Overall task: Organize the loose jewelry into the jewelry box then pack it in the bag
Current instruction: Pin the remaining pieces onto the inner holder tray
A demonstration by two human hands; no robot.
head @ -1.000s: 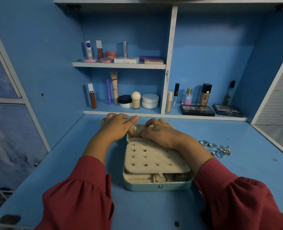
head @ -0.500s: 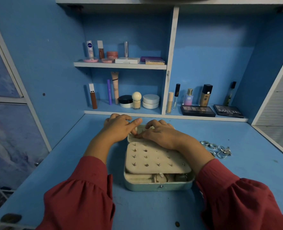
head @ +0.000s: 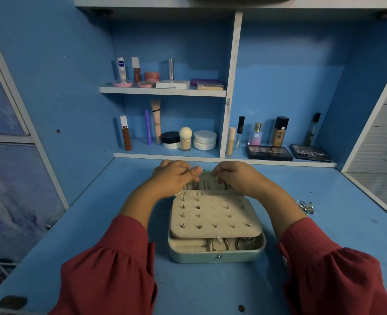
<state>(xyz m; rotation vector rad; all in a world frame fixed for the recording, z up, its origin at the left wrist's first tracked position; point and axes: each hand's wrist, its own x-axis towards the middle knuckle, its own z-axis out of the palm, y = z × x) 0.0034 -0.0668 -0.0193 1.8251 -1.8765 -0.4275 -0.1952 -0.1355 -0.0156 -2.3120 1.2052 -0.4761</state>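
Note:
A pale green jewelry box [head: 217, 258] lies open on the blue desk. A cream earring panel [head: 213, 217] studded with several small earrings covers most of it. Rings [head: 221, 244] sit in the front compartment below the panel. My left hand [head: 174, 178] rests on the left end of the padded lid [head: 205, 183] behind the panel, thumb stretched out. My right hand [head: 238, 176] hovers over the lid's right end with fingertips bent down onto it; whether they pinch anything is blurred. A few loose silver rings [head: 306, 206] lie on the desk to the right, partly hidden by my right forearm.
Cosmetics fill the shelves behind: bottles, jars [head: 205, 139] and two dark palettes [head: 268, 152] on the low shelf just past my hands. A white frame edge [head: 367, 192] bounds the desk on the right. No bag is in view.
My hands, close together at the panel's far edge, have drawn apart and moved slightly back, uncovering the padded lid between them. The view shifted a little.

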